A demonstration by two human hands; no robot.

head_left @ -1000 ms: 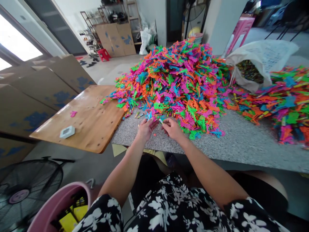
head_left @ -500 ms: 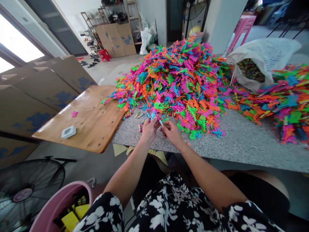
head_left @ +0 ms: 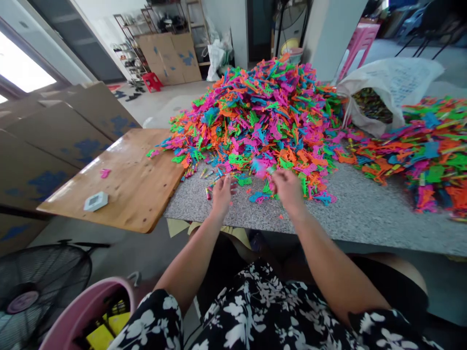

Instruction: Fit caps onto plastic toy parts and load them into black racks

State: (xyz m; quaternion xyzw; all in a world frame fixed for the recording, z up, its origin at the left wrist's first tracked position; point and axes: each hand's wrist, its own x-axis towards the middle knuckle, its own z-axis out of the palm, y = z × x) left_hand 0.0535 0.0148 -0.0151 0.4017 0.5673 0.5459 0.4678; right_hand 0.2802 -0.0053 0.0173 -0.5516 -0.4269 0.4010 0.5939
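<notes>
A large heap of small plastic toy pieces (head_left: pixel 266 107) in pink, orange, green and blue covers the grey speckled table (head_left: pixel 365 214). My left hand (head_left: pixel 222 190) rests at the heap's near edge, fingertips among small coloured tubes (head_left: pixel 208 193); what it holds is hidden. My right hand (head_left: pixel 288 189) is further right, fingertips at a blurred pink plastic piece (head_left: pixel 260 166) that it seems to grip. A blue piece (head_left: pixel 257 197) lies on the table between my hands.
A white sack (head_left: pixel 394 87) of dark small parts lies at the back right, with a second heap of pieces (head_left: pixel 430 150) beside it. A wooden board (head_left: pixel 120 184) with a small white device (head_left: pixel 95 200) juts left. A pink tub (head_left: pixel 80 311) and a floor fan (head_left: pixel 32 287) stand below.
My hands have come apart. The right hand moved right and up to the heap, now at a pink piece. The left hand no longer shows the blue piece it held.
</notes>
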